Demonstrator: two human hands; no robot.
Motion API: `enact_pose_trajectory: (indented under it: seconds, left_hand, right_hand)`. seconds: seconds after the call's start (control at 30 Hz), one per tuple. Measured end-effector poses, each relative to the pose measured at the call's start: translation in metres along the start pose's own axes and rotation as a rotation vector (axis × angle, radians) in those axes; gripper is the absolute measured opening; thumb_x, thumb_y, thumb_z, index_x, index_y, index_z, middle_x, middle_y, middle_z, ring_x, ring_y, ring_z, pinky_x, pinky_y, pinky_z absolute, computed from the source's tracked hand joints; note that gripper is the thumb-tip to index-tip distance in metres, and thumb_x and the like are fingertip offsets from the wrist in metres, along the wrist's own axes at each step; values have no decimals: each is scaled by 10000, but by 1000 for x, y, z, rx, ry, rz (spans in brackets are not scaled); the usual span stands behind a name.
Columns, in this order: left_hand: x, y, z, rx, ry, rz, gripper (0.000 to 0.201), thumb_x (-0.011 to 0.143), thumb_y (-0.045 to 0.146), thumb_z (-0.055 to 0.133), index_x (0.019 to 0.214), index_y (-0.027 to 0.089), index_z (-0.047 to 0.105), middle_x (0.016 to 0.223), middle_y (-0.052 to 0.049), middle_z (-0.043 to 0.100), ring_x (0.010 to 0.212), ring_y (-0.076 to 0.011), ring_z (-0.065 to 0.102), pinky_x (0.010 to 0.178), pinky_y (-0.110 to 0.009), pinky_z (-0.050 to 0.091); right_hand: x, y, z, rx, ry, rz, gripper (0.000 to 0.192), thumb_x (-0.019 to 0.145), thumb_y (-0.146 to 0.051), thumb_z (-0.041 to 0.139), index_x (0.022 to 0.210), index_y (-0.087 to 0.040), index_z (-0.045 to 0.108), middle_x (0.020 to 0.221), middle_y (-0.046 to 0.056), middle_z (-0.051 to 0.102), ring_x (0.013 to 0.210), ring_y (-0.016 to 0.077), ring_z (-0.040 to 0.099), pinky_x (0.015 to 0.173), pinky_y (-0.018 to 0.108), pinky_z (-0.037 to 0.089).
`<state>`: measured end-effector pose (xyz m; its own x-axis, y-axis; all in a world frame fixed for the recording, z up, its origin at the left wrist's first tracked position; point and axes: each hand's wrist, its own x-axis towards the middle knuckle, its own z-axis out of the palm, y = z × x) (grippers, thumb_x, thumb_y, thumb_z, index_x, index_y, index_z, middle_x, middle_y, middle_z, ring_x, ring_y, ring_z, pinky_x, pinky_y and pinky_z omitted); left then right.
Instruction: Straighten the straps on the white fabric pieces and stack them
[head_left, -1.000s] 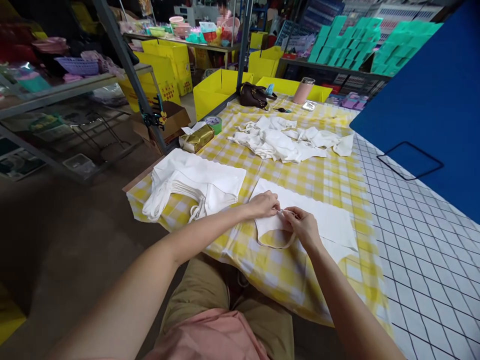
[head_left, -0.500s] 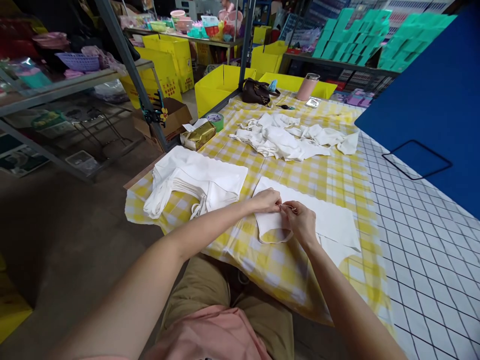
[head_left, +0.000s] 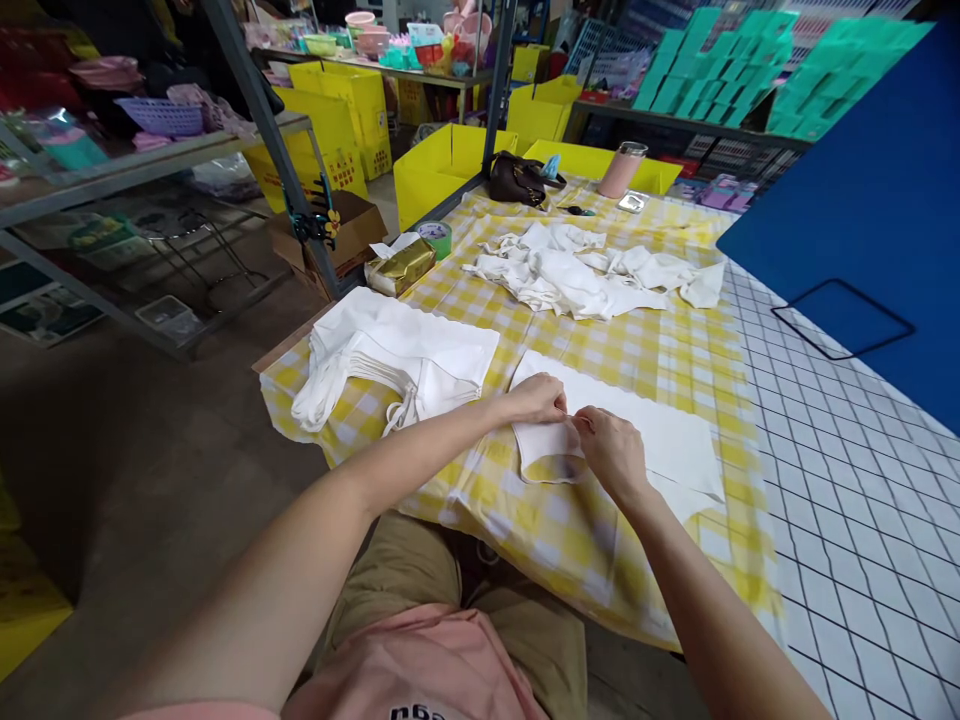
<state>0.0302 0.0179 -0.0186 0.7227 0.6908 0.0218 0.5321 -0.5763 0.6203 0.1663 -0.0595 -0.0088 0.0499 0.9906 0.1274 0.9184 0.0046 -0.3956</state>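
A white cloth garment point(head_left: 667, 430) lies flat on the yellow checked tablecloth point(head_left: 472, 500) in front of me, with a curved cut-out at its near left. My left hand point(head_left: 540, 398) is closed in a pinch on the garment's near edge. Close beside it, my right hand point(head_left: 611, 445) has its fingers pressed together at the same edge, where a thin thread or strip runs between the hands. Small metal scissors sit in the right fingers, nearly hidden now. To the left rests a neat stack of white garments point(head_left: 405, 335) with straps.
Crumpled white garments point(head_left: 562, 275) lie farther back. Behind are a dark handbag point(head_left: 517, 180), a pink tumbler point(head_left: 622, 170), green tape point(head_left: 435, 238) and a gold tissue pack point(head_left: 401, 268). A metal post point(head_left: 277, 130) stands left; a blue board point(head_left: 855, 210) rises right.
My right hand has shifted slightly right and turned, covering the scissors that showed before. The left hand keeps its pinch on the edge. The whole view has moved slightly.
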Motion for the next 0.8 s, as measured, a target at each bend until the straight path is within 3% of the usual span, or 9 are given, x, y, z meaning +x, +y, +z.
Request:
enact_pose_trajectory:
  seconds: [0.07, 0.17, 0.3, 0.47, 0.63, 0.8]
  left_hand:
    - [-2, -4, -1, -18, -16, 30, 182, 697, 161, 576, 801, 122, 720, 782, -66, 671, 788, -172, 597, 700, -241, 442]
    - [-6, -11, -6, -45, -72, 103, 214, 706, 162, 584, 872, 129, 715, 874, -62, 651, 834, -161, 588, 728, -228, 440]
    - [-15, -18, -13, -42, -130, 146, 287, 721, 103, 537, 960, 131, 694, 1010, -63, 622, 930, -154, 569, 807, -210, 419]
    - [-21, -16, -17, -38, -169, 101, 266, 802, 161, 482, 964, 132, 691, 1060, -61, 601, 964, -146, 562, 852, -200, 400]
    - [-22, -12, -18, 4, -192, 104, 270, 804, 165, 484, 985, 136, 683, 1086, -61, 579, 986, -146, 552, 863, -193, 390]
    - [-28, -9, -15, 47, -177, 144, 288, 788, 105, 463, 976, 124, 681, 1084, -79, 571, 973, -154, 553, 869, -206, 395]
  right_hand:
    - [-8, -7, -5, 101, 10, 95, 200, 770, -306, 482, 784, -204, 654, 569, 25, 568, 530, 164, 487, 556, 283, 291]
    - [-31, -19, -13, 522, -40, 235, 334, 759, -402, 540, 1029, -213, 589, 496, -53, 459, 532, 161, 499, 580, 275, 358]
    - [-74, -34, -15, 971, -131, 363, 438, 732, -476, 595, 1080, -215, 547, 620, -30, 566, 662, 159, 542, 669, 278, 406]
    - [-122, -56, 1, 1339, -90, 676, 612, 621, -461, 709, 1122, -192, 482, 744, 5, 653, 782, 182, 584, 740, 302, 427]
    - [-148, -73, 12, 1474, 11, 847, 688, 596, -430, 743, 1173, -214, 436, 938, 34, 677, 984, 207, 569, 822, 323, 419]
    - [-161, -83, 17, 1480, 37, 786, 642, 629, -410, 718, 1185, -248, 440, 1139, 37, 609, 1140, 201, 484, 946, 327, 360]
